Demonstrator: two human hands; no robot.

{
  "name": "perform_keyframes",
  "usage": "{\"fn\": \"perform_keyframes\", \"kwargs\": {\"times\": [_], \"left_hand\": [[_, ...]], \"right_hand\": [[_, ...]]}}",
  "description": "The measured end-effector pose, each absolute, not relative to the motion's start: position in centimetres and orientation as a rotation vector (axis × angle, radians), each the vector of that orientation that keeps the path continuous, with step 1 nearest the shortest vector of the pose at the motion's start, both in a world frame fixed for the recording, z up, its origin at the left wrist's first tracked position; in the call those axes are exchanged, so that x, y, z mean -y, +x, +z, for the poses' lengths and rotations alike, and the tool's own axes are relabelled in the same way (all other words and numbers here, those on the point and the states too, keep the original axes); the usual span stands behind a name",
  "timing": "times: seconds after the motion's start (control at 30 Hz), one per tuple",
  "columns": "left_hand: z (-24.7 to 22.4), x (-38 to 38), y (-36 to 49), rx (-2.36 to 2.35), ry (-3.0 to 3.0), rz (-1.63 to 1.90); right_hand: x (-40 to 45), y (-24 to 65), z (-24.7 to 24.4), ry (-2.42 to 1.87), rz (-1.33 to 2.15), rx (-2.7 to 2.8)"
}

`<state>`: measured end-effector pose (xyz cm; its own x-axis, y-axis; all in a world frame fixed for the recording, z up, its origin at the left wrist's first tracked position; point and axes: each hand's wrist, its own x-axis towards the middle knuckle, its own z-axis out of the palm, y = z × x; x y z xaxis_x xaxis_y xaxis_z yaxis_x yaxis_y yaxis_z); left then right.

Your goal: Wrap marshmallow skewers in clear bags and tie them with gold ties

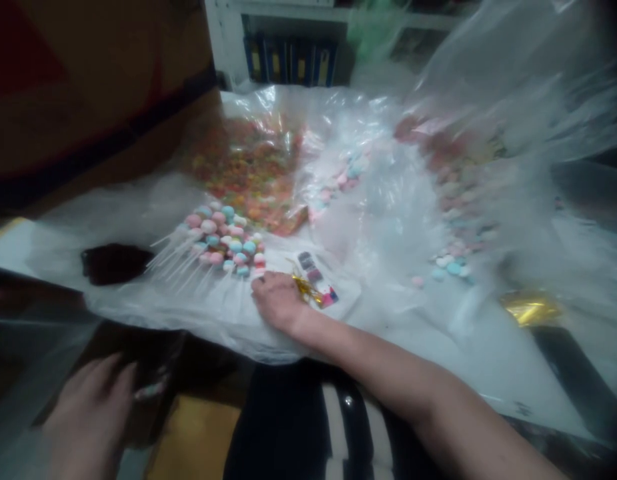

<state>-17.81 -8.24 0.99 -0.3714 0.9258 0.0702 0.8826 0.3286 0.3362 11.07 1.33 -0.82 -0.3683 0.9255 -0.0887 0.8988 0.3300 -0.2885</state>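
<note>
My right hand (277,300) rests at the right end of a pile of candy skewers (223,240), its fingers curled in a closed grip. Whatever lies between those fingers is hidden. The skewers carry pink, white and blue round candies, with their white sticks pointing down and left. Just right of this hand are gold twist ties (307,289) and a small strip of coloured stickers or labels (311,265). At the lower left, my left hand (91,407) is smeared by motion over a dark open space below the table edge. Small pale candies (151,392) show beside its fingertips.
Clear plastic sheeting (388,220) covers much of the table. A bag of orange and red gummies (253,173) lies behind the skewers. Loose pastel candies (453,263), gold foil (531,308) and a dark flat object (578,373) are on the right. A large carton (88,87) stands left.
</note>
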Motion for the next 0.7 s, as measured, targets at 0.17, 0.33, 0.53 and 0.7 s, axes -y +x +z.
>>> {"fn": "perform_keyframes", "kwargs": {"times": [0.17, 0.33, 0.53, 0.7], "left_hand": [[2.3, 3.4, -8.4, -2.106, 2.237, 0.798], [1.3, -2.0, -3.8, -2.269, 2.416, 0.391], [0.6, -2.5, -3.7, -2.309, 2.294, -0.101], [0.7, -1.2, -5.0, -2.168, 2.542, -0.195]], "right_hand": [[-1.4, 11.9, -0.4, -1.966, 0.673, 2.211], [-1.7, 13.4, 0.3, -2.031, 0.924, 1.814], [-1.8, 14.7, -0.4, -1.816, 1.041, 1.352], [-1.8, 15.3, 0.0, -1.600, 1.176, 1.142]]}}
